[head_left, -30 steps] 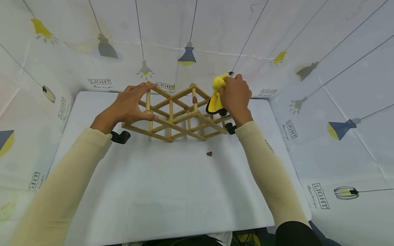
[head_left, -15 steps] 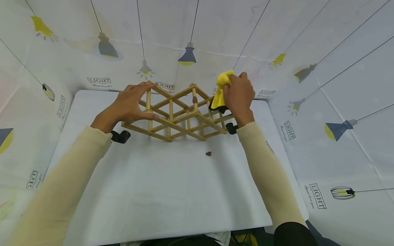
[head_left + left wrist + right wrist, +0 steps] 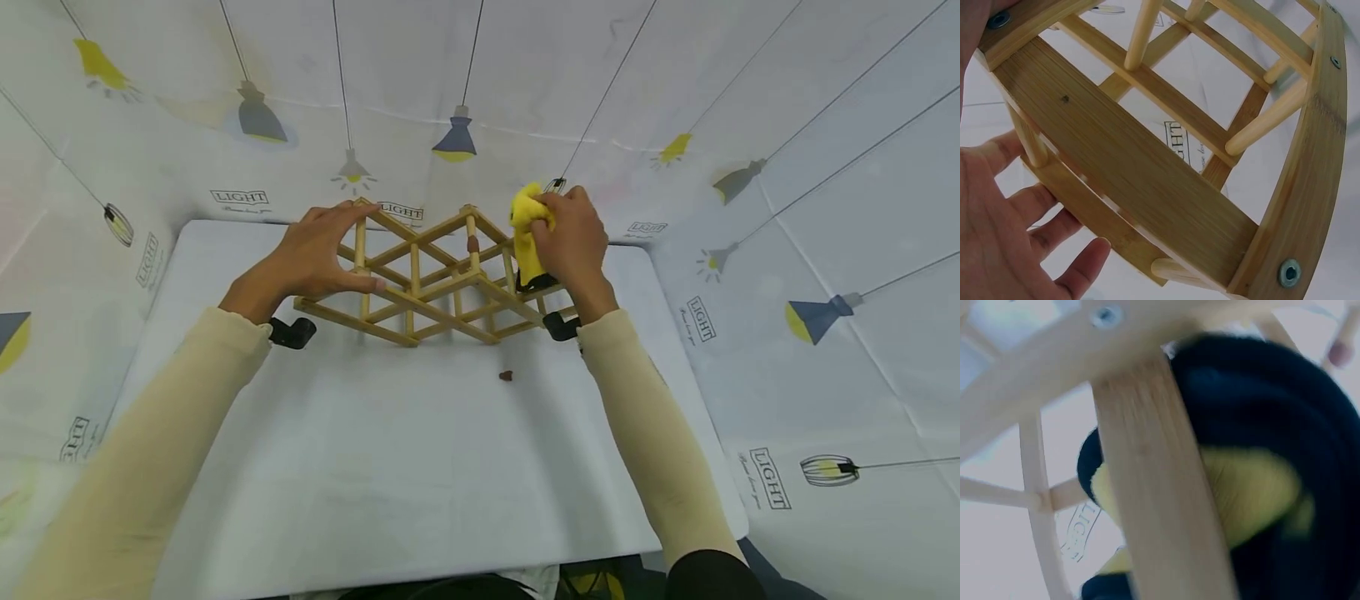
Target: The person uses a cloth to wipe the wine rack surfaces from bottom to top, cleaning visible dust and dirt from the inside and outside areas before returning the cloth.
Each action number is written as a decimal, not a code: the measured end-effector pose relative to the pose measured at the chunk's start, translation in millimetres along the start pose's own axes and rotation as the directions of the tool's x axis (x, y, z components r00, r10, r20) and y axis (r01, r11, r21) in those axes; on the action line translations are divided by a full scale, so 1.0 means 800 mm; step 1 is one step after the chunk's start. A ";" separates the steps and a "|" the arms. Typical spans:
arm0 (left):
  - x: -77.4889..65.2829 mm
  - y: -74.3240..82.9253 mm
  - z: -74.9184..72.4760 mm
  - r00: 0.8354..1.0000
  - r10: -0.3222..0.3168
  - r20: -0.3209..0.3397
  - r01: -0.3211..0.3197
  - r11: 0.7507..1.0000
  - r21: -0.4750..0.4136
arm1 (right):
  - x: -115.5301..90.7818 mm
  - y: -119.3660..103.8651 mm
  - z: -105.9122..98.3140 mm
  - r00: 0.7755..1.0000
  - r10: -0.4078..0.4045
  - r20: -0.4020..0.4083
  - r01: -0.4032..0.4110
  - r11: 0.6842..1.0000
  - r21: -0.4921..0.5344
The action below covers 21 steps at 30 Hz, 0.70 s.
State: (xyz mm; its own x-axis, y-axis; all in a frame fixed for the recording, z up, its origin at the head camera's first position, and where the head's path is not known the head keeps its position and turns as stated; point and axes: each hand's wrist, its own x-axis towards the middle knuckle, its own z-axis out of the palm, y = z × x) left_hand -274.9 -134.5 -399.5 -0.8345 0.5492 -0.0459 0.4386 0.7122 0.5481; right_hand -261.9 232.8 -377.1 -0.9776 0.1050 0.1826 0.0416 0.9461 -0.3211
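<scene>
A folding wooden lattice rack (image 3: 438, 287), with crossed slats, round dowels and metal rivets, stands at the far side of the table. My left hand (image 3: 315, 254) spans its left end, thumb on the near slat and fingers at the far one. In the left wrist view, fingers (image 3: 1054, 234) reach around a wide slat. A yellow cloth with black edging (image 3: 531, 242) hangs bunched in my right hand (image 3: 576, 242) at the rack's right end. The right wrist view shows the cloth (image 3: 1247, 487) behind a slat (image 3: 1154, 475), blurred; the right fingertips are hidden there.
A small brown scrap (image 3: 506, 376) lies on the white tabletop (image 3: 420, 467) in front of the rack. A reddish-brown patch (image 3: 472, 244) marks one dowel. Lamp-printed sheeting (image 3: 525, 100) encloses the table at the back and sides.
My right hand and the cloth lifted slightly up and right, then came down and left along the rack's right end. The left hand stays put on the rack.
</scene>
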 end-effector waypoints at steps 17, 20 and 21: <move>0.003 0.010 -0.003 1.000 0.002 0.011 -0.002 0.999 0.044 | 0.015 0.002 -0.012 0.893 -0.193 0.408 0.191 0.981 0.045; 0.001 0.010 -0.003 1.000 -0.008 0.002 0.007 0.998 0.057 | 0.014 -0.003 0.001 0.883 -0.179 0.434 0.206 0.978 -0.017; 0.001 0.010 -0.003 1.000 -0.007 -0.004 0.008 0.998 0.064 | 0.014 -0.004 0.001 0.861 -0.174 0.478 0.206 0.978 -0.016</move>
State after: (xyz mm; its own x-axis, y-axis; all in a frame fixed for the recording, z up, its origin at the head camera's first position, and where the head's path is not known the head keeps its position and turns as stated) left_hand -273.1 -129.6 -393.3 -0.8389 0.5422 -0.0469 0.4527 0.7430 0.4929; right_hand -273.4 230.5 -374.5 -0.9474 -0.2206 -0.2317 -0.1576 0.9521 -0.2620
